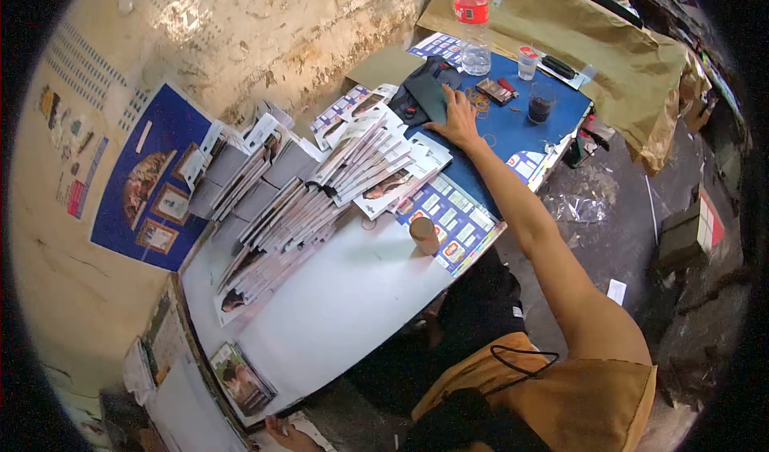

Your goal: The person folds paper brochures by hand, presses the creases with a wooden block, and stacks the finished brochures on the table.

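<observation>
My right hand [458,121] reaches across the table to its far side. Its fingers are spread over a flat dark green piece [427,92] lying on a dark cloth bundle [439,69]; I see no grip closed round either. My left hand [290,436] is at the bottom edge of the view, beside the near table corner, fingers loosely extended and partly cut off. Close to it lies a small stack of picture booklets [240,378]. Between the hands, many printed booklets [280,220] lean over one another in long rows.
A brown cylinder [424,236] stands at the table edge. Farther back are a water bottle [474,32], a plastic cup [528,63], a glass of dark liquid [541,104], a cigarette pack [497,91] and rubber bands [479,104]. A stained wall [320,20] borders the left.
</observation>
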The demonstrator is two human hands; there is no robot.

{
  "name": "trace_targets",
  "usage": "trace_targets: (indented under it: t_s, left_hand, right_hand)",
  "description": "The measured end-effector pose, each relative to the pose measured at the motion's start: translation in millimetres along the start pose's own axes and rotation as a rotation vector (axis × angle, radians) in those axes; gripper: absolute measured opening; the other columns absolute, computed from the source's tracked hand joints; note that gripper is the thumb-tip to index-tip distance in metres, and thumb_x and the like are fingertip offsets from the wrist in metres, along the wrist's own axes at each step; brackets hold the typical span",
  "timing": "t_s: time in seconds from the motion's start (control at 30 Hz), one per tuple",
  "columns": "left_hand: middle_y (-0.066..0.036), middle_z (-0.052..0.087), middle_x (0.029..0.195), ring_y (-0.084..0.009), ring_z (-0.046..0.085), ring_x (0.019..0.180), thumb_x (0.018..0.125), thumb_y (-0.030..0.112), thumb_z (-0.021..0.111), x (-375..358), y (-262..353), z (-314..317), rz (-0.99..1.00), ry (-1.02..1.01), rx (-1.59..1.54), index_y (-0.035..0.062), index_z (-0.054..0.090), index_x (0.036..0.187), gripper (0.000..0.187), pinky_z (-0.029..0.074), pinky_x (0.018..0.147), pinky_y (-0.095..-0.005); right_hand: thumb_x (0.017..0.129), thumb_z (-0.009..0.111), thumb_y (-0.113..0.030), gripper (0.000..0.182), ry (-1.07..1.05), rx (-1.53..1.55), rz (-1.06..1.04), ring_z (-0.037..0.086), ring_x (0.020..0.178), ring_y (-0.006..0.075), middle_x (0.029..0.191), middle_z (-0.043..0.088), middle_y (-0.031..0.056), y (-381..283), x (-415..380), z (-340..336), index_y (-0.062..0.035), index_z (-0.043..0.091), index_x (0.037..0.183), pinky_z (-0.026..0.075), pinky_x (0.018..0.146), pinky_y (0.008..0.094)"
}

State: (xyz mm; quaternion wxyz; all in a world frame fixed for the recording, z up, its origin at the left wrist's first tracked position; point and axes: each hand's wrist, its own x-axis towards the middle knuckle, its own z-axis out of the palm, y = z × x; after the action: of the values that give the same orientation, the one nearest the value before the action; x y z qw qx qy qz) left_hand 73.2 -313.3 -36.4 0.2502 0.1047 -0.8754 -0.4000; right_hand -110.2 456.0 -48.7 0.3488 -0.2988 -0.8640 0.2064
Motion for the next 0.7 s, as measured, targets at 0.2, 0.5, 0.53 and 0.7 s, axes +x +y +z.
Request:
trace_targets:
  t_s: [0.2,0.5,0.53,0.7]
  left_hand:
    - [-0.022,0.060,0.126,-0.0336,0.059,0.112,0.094,0.006,0.052,13.9,53.0,30.3,-0.046,-0.051,0.099,-0.0004,0.050,0.138,0.045,0.043,0.101,-0.0420]
    - [-0.017,0.054,0.132,-0.0291,0.053,0.119,0.078,-0.009,0.052,29.8,43.7,120.8,0.042,-0.114,0.022,0.0004,0.050,0.135,0.058,0.040,0.104,-0.0416]
    - [-0.017,0.054,0.133,-0.0296,0.053,0.120,0.079,-0.009,0.052,31.9,29.5,128.7,0.098,-0.098,0.051,0.0001,0.050,0.135,0.057,0.040,0.104,-0.0420]
    - [-0.019,0.054,0.133,-0.0321,0.053,0.121,0.083,-0.007,0.054,30.1,17.4,148.5,0.289,-0.026,0.220,-0.0019,0.050,0.134,0.052,0.040,0.106,-0.0440]
  right_hand:
    - [0.064,0.087,-0.054,0.111,0.073,-0.014,-0.067,0.045,0.129,0.0379,0.139,0.046,0.0178,5.7,14.4,11.9,-0.0138,0.030,0.151,0.035,0.102,0.0597]
    - [0.073,0.066,-0.077,0.115,-0.061,0.068,-0.050,0.047,0.130,0.0294,0.131,0.058,0.0155,-5.7,7.2,-1.7,-0.0131,0.021,0.158,0.024,0.105,0.0691]
    - [0.074,0.066,-0.077,0.115,-0.073,0.075,-0.053,0.048,0.128,0.0296,0.128,0.059,0.0152,-4.8,7.7,-2.0,-0.0132,0.021,0.158,0.024,0.105,0.0696]
    - [0.077,0.061,-0.078,0.112,-0.047,0.130,-0.013,0.054,0.120,0.0299,0.114,0.063,0.0147,-5.2,10.3,-4.7,-0.0131,0.020,0.158,0.022,0.105,0.0705]
